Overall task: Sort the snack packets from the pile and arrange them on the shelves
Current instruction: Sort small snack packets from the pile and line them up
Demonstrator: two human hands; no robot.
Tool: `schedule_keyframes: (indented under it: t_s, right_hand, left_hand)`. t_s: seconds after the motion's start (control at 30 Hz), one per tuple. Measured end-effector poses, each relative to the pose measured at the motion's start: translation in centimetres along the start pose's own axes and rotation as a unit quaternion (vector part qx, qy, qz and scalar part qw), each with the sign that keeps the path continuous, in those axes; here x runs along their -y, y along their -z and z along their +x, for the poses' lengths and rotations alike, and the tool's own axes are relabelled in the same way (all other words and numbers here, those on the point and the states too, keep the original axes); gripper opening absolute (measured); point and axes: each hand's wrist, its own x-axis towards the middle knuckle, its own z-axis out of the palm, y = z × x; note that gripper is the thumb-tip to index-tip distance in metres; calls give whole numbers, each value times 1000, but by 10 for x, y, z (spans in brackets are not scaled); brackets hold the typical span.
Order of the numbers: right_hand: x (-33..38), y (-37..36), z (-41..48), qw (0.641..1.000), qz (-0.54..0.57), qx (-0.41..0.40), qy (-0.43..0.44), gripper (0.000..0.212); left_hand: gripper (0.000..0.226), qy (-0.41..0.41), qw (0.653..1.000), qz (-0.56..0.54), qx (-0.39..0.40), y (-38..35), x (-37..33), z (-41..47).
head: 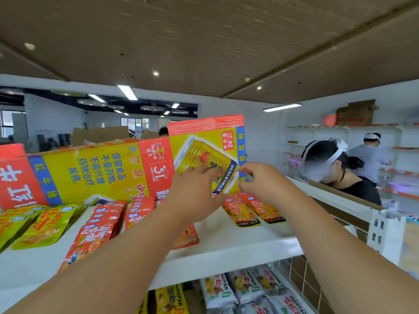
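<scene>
My left hand (195,191) reaches over the white top shelf (226,241), its fingers laid flat against an upright Red Bull carton panel (204,141). My right hand (260,180) is beside it, with thumb and curled fingers pinching the panel's right edge. Just below the hands lie orange snack packets (249,211) in a short row. One orange packet (188,236) lies partly under my left forearm. Red packets (102,225) and yellow-green packets (45,225) lie in rows further left on the same shelf.
A long Red Bull carton (90,168) stands along the back of the shelf. The lower shelf holds white packets (226,288) and yellow packets (170,300). A person in a black top (353,189) bends behind the shelf at right. Another person stands at wall shelves (371,159).
</scene>
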Motion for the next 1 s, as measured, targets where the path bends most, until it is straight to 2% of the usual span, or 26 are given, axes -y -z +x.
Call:
schedule_keyframes:
  t_s: [0.2,0.5,0.63,0.77,1.0]
  right_hand:
    - [103,12,-37,999,-19,3,27,47]
    - [335,-28,-68,984,31,24,171,44]
    - [445,-57,-84,963,70,45,256,33]
    - [541,-87,-97,941,84,93,313,41]
    - [659,-137,-113,891,147,139,407,33]
  left_hand:
    - [66,14,999,48,-6,88,76,-68]
    - [57,129,980,153,5,247,232,-226]
    - [51,221,958,183,22,309,300,-309]
    - [51,307,937,164,31,362,353,-381]
    - [45,404,882,237,41,423,414,-469]
